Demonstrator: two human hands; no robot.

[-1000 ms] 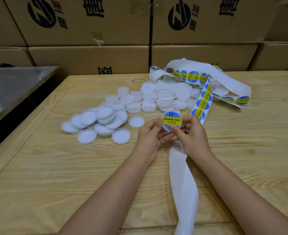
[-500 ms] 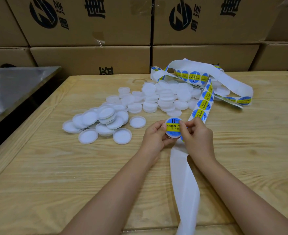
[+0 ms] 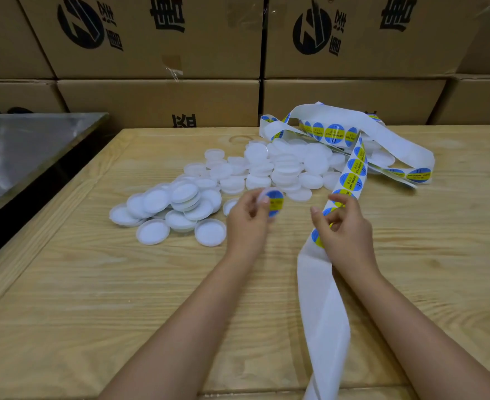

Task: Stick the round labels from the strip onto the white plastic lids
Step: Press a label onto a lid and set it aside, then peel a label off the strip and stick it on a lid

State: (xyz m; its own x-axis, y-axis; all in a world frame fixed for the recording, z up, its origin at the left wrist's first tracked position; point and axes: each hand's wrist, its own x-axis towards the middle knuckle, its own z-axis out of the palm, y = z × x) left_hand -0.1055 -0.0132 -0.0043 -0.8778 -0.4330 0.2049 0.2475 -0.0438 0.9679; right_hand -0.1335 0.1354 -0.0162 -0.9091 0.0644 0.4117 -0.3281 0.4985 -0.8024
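Note:
My left hand point(image 3: 248, 219) grips a white lid with a blue and yellow round label point(image 3: 275, 201) stuck on it, held over the near edge of the lid pile point(image 3: 238, 177). To its right, my right hand point(image 3: 343, 226) pinches the label strip point(image 3: 353, 168), with its fingers on a label at the strip's near end. The bare white backing point(image 3: 323, 313) trails from that hand toward me and off the table's front edge. The rest of the strip loops over the far lids.
The lids lie on a wooden table point(image 3: 93, 284). A steel surface point(image 3: 21, 151) stands to the left, across a dark gap. Stacked cardboard boxes point(image 3: 157, 102) wall off the back.
The hands have parted: my left hand carried the labelled lid to the left toward the pile, and my right hand went back to the strip.

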